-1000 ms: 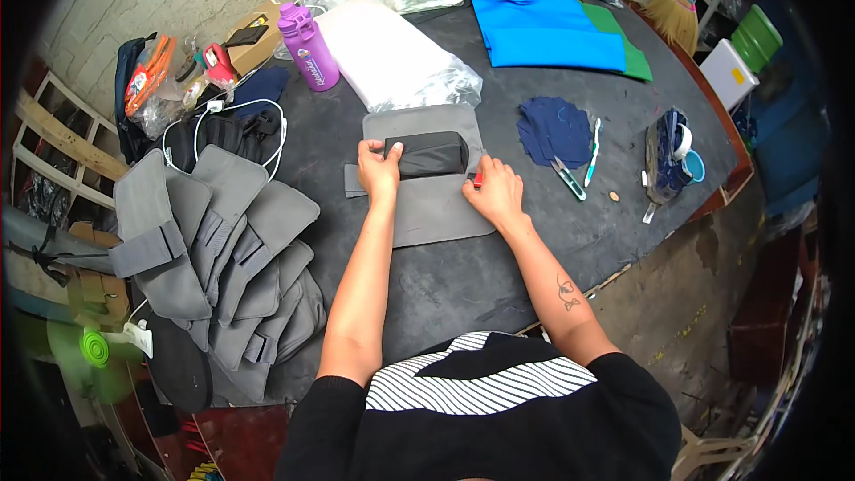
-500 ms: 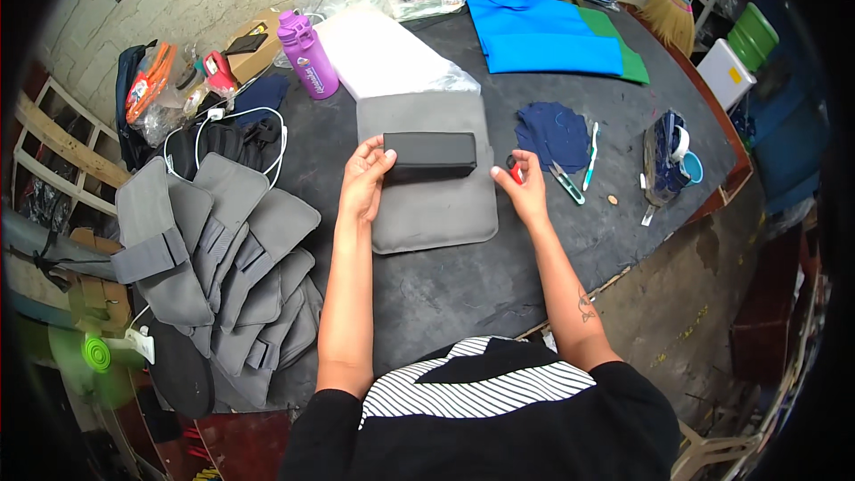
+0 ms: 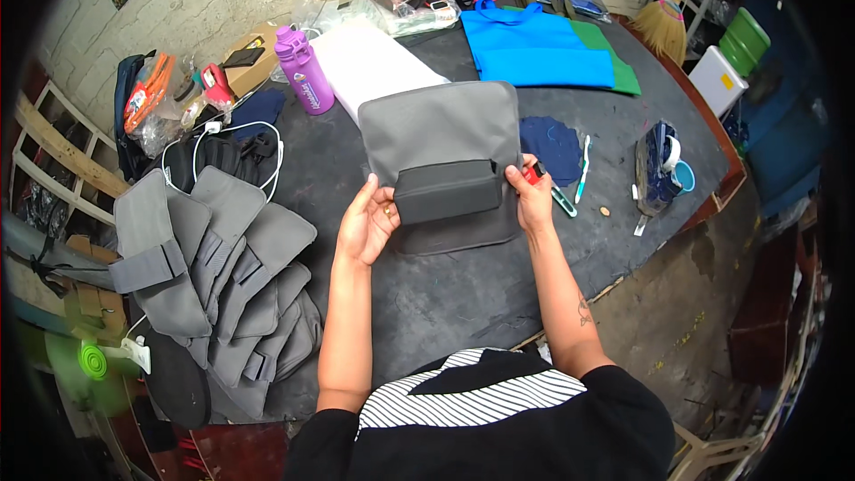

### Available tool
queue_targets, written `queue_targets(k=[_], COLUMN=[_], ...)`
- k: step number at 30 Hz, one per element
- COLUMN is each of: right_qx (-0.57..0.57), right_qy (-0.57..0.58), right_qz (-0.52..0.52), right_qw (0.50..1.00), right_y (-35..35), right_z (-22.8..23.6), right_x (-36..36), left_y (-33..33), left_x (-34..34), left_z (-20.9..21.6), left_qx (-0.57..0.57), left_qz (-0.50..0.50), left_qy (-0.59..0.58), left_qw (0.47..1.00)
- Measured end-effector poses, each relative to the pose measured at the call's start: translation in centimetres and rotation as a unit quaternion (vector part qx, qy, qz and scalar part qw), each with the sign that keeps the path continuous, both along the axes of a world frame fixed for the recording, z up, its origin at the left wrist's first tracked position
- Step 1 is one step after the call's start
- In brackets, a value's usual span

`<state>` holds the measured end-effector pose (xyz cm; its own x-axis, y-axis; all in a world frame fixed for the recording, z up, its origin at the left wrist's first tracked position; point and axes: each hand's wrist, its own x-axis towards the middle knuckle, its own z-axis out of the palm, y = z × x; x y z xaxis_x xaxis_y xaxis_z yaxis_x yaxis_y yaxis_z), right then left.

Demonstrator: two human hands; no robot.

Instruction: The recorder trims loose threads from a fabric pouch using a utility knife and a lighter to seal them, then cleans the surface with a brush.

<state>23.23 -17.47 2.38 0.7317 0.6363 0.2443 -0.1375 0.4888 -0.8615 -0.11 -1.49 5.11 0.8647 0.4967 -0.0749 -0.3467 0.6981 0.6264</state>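
Note:
A grey fabric panel [image 3: 436,120] with rounded corners is tilted up off the table in front of me. A dark box-shaped sleeve [image 3: 448,192] lies across its lower half. My right hand [image 3: 534,203] is closed on the panel's right edge, thumb in front. A small red and black object [image 3: 534,173], its kind unclear, sits in the same hand. My left hand [image 3: 363,224] is at the sleeve's left end, thumb raised and fingers apart, the fingertips close to or touching the sleeve.
Several similar grey panels [image 3: 240,276] are piled on the left. Beyond are a purple bottle [image 3: 305,71], a white sheet [image 3: 383,58] and a blue bag [image 3: 543,53]. On the right lie navy fabric [image 3: 549,147], a teal-handled cutter [image 3: 564,202], a toothbrush [image 3: 583,169] and a tape roll [image 3: 684,175].
The grey panel has been raised and tilted, its far edge coming up. My right hand has moved onto its right edge. My left hand has loosened from the sleeve's left end and dropped lower.

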Motion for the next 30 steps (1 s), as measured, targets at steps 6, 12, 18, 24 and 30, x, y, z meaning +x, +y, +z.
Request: queue_targets(k=[6, 12, 18, 24, 30], right_qx=[0.02, -0.086, 0.175, -0.115, -0.197], right_qy=[-0.025, -0.075, 0.12, -0.098, -0.039], right_qz=[0.006, -0.139, 0.432, -0.214, 0.166], right_qw=[0.999, 0.984, 0.876, 0.965, 0.965], right_y=[-0.1, -0.8, -3.4, -1.0, -1.2], right_z=[0.6, 3.4, 7.6, 0.4, 1.5], right_x=[-0.1, 0.0, 0.5, 3.2, -1.1], left_y=[-1.6, -2.7, -2.1, -1.0, 0.7], left_x=[0.2, 0.6, 0.5, -0.4, -0.2], left_z=[3.3, 3.3, 1.4, -0.3, -2.4], left_qx=[-0.011, 0.219, 0.155, 0.124, 0.114], left_qz=[-0.083, 0.057, 0.068, 0.039, 0.019], left_qy=[-0.035, 0.08, 0.049, 0.116, 0.175], left_qw=[0.996, 0.971, 0.984, 0.985, 0.978])
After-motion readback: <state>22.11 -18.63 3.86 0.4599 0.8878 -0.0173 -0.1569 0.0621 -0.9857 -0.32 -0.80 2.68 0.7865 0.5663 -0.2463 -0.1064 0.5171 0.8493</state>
